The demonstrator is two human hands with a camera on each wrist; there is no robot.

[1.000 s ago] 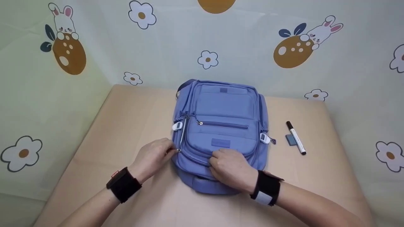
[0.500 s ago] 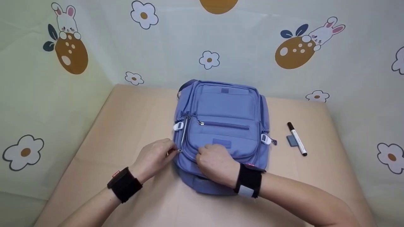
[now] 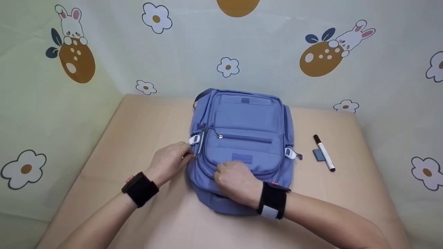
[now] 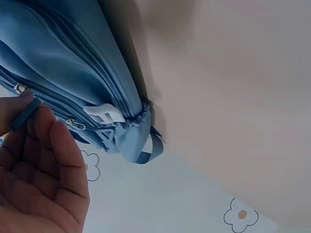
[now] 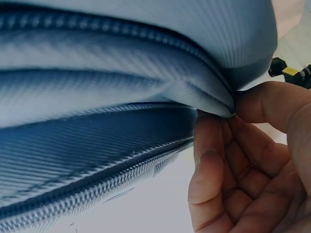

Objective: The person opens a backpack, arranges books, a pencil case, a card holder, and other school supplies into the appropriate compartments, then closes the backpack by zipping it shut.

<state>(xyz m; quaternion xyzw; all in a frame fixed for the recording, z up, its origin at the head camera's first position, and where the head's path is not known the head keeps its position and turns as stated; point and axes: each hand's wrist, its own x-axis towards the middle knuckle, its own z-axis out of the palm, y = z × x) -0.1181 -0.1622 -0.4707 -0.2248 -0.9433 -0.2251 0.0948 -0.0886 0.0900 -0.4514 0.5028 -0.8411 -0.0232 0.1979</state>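
Observation:
A blue backpack (image 3: 247, 117) lies on the table with its front face up. My left hand (image 3: 169, 159) is at its left side, and thumb and fingers pinch a blue zipper pull (image 4: 25, 114), seen in the left wrist view. My right hand (image 3: 238, 181) is at the lower front, pinching a fold of the backpack's fabric (image 5: 204, 97) between thumb and fingers. Beside that fold, in the right wrist view, two rows of zipper teeth (image 5: 97, 194) stand apart with dark lining between them. The head view hides the right fingertips behind the hand.
To the right of the backpack, a white marker with a black cap (image 3: 324, 154) lies across a small blue-grey block (image 3: 318, 155). White buckles (image 3: 290, 153) sit on the backpack's sides. A patterned curtain (image 3: 187, 45) stands behind the table (image 3: 138, 117).
My left hand has moved a little up the backpack's left side with the zipper pull. My right hand has shifted left along the lower front.

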